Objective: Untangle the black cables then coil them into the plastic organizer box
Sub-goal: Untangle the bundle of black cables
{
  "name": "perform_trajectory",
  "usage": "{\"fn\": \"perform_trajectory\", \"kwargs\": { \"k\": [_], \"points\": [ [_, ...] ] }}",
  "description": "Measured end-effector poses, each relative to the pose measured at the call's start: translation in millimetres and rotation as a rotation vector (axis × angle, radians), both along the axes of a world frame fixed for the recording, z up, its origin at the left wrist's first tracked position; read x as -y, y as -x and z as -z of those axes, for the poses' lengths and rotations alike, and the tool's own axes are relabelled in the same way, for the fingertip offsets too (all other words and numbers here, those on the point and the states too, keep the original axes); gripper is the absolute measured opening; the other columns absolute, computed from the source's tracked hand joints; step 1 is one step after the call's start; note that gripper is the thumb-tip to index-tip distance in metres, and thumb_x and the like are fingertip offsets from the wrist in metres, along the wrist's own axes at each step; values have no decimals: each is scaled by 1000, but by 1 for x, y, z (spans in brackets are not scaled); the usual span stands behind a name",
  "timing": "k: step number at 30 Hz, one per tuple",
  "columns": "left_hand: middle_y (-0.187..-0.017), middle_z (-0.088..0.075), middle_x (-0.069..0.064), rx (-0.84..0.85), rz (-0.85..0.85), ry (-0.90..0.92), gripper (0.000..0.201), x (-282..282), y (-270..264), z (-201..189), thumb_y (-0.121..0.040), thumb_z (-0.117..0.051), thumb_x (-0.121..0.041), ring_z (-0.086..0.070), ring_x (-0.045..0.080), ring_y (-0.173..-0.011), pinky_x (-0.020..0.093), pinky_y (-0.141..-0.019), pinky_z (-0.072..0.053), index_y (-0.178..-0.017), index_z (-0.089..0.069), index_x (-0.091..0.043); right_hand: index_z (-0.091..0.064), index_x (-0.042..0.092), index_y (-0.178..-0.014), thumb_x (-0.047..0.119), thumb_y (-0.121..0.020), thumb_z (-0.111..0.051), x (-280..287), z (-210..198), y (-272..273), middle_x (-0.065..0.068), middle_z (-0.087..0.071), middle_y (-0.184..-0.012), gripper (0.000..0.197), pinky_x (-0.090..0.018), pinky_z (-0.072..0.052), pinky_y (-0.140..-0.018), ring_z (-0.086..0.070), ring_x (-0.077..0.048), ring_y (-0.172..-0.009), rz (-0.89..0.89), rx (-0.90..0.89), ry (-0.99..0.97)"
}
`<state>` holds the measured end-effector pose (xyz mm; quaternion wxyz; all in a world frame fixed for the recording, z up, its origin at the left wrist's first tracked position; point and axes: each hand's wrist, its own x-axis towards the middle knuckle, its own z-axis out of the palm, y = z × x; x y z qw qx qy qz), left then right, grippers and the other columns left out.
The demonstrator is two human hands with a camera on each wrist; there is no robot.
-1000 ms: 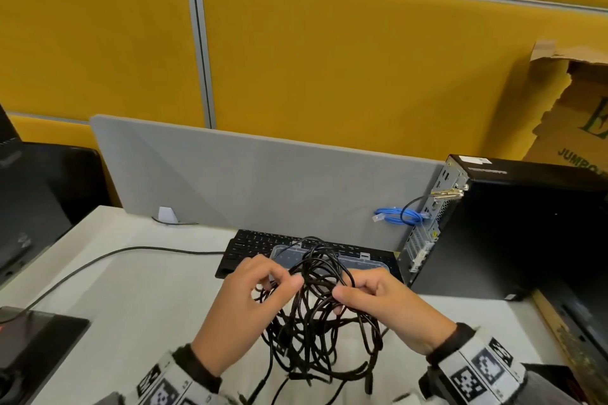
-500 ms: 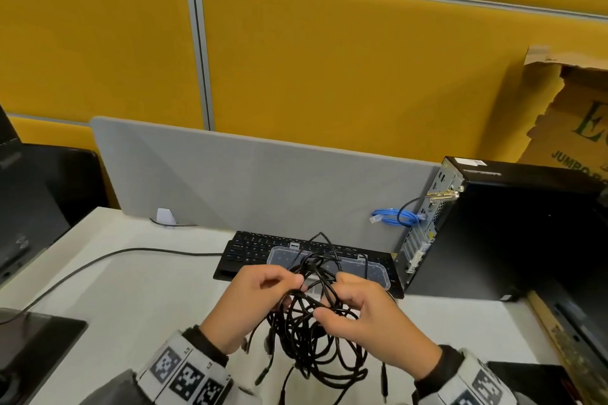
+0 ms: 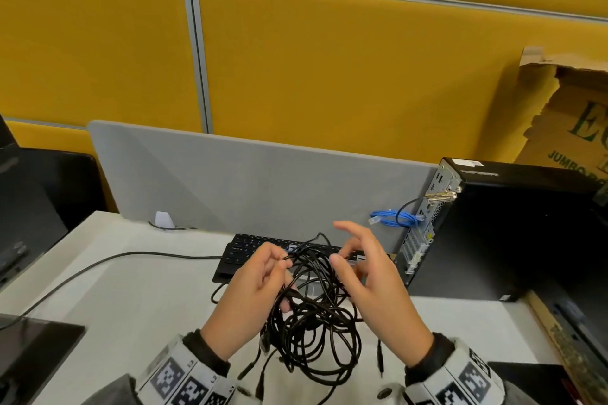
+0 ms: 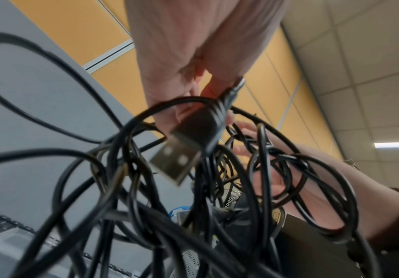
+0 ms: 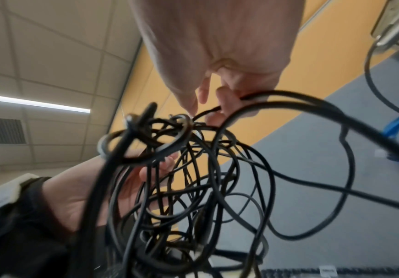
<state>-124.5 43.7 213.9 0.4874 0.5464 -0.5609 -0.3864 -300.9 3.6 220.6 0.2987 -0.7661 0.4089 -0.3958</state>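
A tangle of black cables [image 3: 312, 316] hangs above the white desk [image 3: 131, 306] between my two hands. My left hand [image 3: 283, 261] pinches strands at the top left of the tangle. In the left wrist view my left hand [image 4: 208, 94] holds a strand just behind a USB plug [image 4: 181, 156]. My right hand [image 3: 342, 250] is at the tangle's upper right with its index finger raised. The right wrist view has my right hand [image 5: 217, 101] curled round one cable strand. The clear plastic organizer box [image 3: 358, 260] lies on the keyboard behind the hands, mostly hidden.
A black keyboard [image 3: 243, 250] lies against the grey divider [image 3: 263, 191]. A black computer tower [image 3: 510, 233] with a blue cable [image 3: 391, 219] stands at the right. One thin cable [image 3: 98, 268] crosses the desk's left side toward a dark pad [image 3: 33, 348].
My right hand has shifted to the right side of the tangle and raised its index finger. The left hand has shifted its pinch, and the loops hang more spread out.
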Motion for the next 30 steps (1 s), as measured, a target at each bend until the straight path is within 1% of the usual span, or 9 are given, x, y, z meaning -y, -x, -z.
{"fn": "perform_trajectory", "kwargs": {
  "k": [3,7,11,14,16,19,22,27,30],
  "points": [
    [-74,-55,-1,3,47,32,12,-2,4,-4,-96,-42,-14,-51,5,-55,21,-58,-49,-89,-51,-12,-56,41,-114,26,-90,-58,5,-8,-5,17,-51,-98,28,-14,-44,-64,-48,-7,-59,-17,-139,138],
    [-74,-54,-6,-78,26,13,17,-2,3,-4,-95,-43,-10,-51,-1,-67,21,-63,-51,-85,-56,-16,-62,35,-86,16,-86,-64,11,-11,-5,14,-62,-81,18,-18,-46,-60,-57,-8,-62,4,-118,171],
    [-68,-55,-1,-506,32,-114,13,3,-12,-1,-92,-45,-7,-55,12,-72,41,-76,-47,-83,-53,-8,-60,26,-84,9,-89,-59,16,-13,9,5,-61,-76,18,-16,-43,-46,-50,-7,-47,65,1,-122],
    [-55,-34,-2,-827,85,-227,12,4,-22,-8,-84,-49,-19,-43,12,-52,29,-59,-46,-79,-50,-8,-58,15,-92,8,-92,-54,18,-12,18,-3,-58,-82,8,-13,-41,-44,-51,-5,-47,37,68,-257],
    [-51,-21,-5,-757,124,-304,23,5,-23,-10,-85,-48,-27,-28,10,-43,22,-49,-44,-77,-56,-7,-57,14,-92,12,-93,-52,17,-10,20,-1,-56,-77,6,-16,-37,-42,-51,-5,-47,36,76,-280],
    [-46,-15,-8,-609,150,-307,33,6,-24,-10,-82,-48,-30,-17,6,-37,25,-59,-50,-87,-67,-3,-55,15,-91,16,-95,-50,14,-9,21,6,-52,-69,7,-17,-31,-39,-48,-4,-45,54,155,-331],
    [-42,-20,-9,-814,102,-233,28,10,-30,-10,-86,-46,-27,-21,7,-34,29,-66,-53,-79,-63,-6,-53,19,-89,21,-96,-45,15,-7,23,6,-53,-64,11,-18,-32,-42,-47,-6,-50,96,235,-391],
    [-48,-20,-7,-1182,52,-130,27,15,-45,-15,-77,-55,-24,-16,9,-41,20,-41,-33,-54,-43,-18,-46,17,-93,24,-100,-36,17,-1,24,-1,-51,-60,14,-16,-30,-38,-45,-8,-47,165,328,-470],
    [-43,-15,-8,-929,-57,-156,27,15,-47,-19,-88,-46,-24,-12,7,-35,19,-37,-24,-66,-54,-11,-44,19,-92,23,-100,-34,16,0,21,0,-49,-56,13,-17,-28,-36,-44,-9,-44,181,351,-452]
  ]
}}
